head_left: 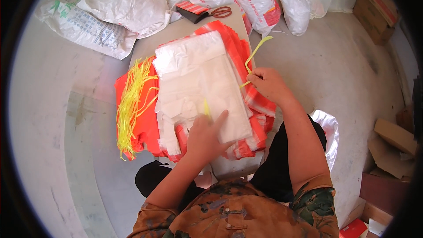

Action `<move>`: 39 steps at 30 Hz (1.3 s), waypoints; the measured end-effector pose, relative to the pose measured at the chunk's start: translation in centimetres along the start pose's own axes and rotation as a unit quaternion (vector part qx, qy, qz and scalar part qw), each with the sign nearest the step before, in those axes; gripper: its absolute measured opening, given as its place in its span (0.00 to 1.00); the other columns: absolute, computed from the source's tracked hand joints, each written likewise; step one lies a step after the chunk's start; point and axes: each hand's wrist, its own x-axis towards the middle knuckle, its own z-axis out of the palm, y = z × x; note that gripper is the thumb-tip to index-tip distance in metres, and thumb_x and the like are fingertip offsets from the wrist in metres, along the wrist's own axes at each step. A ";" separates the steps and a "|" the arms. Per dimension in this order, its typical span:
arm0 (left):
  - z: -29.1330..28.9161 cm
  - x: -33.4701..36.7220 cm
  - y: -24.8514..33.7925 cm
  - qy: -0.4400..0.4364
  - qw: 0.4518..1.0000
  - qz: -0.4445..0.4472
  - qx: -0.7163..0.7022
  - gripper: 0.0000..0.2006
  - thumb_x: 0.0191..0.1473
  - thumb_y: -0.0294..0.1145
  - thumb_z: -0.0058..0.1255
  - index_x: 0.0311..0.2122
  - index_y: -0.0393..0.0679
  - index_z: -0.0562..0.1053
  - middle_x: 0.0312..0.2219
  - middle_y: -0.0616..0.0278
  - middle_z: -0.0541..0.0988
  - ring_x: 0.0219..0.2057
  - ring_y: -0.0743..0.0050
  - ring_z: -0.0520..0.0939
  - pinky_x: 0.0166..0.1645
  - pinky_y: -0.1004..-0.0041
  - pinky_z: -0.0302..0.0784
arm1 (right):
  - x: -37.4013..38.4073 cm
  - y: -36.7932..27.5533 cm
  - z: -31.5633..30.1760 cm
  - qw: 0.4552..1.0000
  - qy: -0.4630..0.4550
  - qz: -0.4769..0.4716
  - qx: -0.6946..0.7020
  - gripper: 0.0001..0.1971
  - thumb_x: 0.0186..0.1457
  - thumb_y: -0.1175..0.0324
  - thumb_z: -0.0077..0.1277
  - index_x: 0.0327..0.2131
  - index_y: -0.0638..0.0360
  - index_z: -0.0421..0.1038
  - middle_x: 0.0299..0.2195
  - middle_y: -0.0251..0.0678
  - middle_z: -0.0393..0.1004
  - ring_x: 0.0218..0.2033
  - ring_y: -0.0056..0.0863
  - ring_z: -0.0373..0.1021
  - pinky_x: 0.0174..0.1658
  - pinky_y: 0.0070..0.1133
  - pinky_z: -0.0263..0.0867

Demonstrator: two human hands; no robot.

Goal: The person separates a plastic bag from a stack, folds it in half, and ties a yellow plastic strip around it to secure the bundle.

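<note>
A stack of white plastic bags (198, 77) lies on red-and-white striped plastic bags (260, 101). Low on the white stack is my left hand (207, 136), slightly blurred, its thumb spread away from the fingers. A short piece of yellow strip (206, 107) shows just beyond those fingertips; I cannot tell whether they touch it. At the stack's right edge, my right hand (267, 83) pinches a yellow plastic strip (251, 56), with one end rising above the fingers and another bit below. To the left, a bundle of yellow strips (132, 105) rests on red plastic bags (150, 125).
Scissors with red handles (221, 12) and a striped roll (194, 11) lie at the table's (154, 39) far end. Stuffed white sacks (92, 17) stand beyond it, others (246, 0) farther right. Cardboard boxes (392, 150) are on the floor at right.
</note>
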 end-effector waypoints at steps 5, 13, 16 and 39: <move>1.1 0.3 -0.3 0.026 1.000 -0.001 -0.003 0.45 0.36 0.46 0.74 0.65 0.57 0.71 0.36 0.54 0.70 0.40 0.54 0.74 0.45 0.60 0.73 | -0.8 0.4 -0.9 0.999 -0.027 -0.001 0.026 0.15 0.63 0.66 0.53 0.25 0.66 0.69 0.20 0.26 0.66 0.23 0.16 0.60 0.28 0.22 0.59; 1.6 0.7 -0.4 0.039 0.999 -0.025 -0.006 0.48 0.32 0.42 0.76 0.65 0.60 0.70 0.36 0.55 0.70 0.39 0.52 0.75 0.43 0.58 0.74 | -2.9 0.5 -3.0 0.997 -0.043 0.048 0.031 0.15 0.59 0.64 0.55 0.27 0.67 0.66 0.20 0.33 0.61 0.24 0.18 0.57 0.29 0.27 0.59; 1.0 0.4 -0.3 0.036 0.999 -0.029 0.000 0.48 0.33 0.44 0.76 0.65 0.58 0.70 0.35 0.54 0.71 0.39 0.52 0.75 0.43 0.58 0.74 | -3.3 -1.7 -3.2 0.996 -0.054 0.057 0.035 0.15 0.65 0.62 0.53 0.32 0.66 0.77 0.23 0.26 0.71 0.28 0.15 0.64 0.33 0.21 0.63; -4.7 2.6 -3.9 0.001 0.978 -0.029 -0.208 0.15 0.53 0.25 0.58 0.48 0.44 0.82 0.30 0.57 0.81 0.36 0.63 0.79 0.43 0.66 0.76 | 0.0 -4.4 4.8 0.992 -0.037 -0.073 0.099 0.10 0.64 0.69 0.54 0.44 0.66 0.77 0.30 0.32 0.76 0.33 0.21 0.71 0.38 0.23 0.67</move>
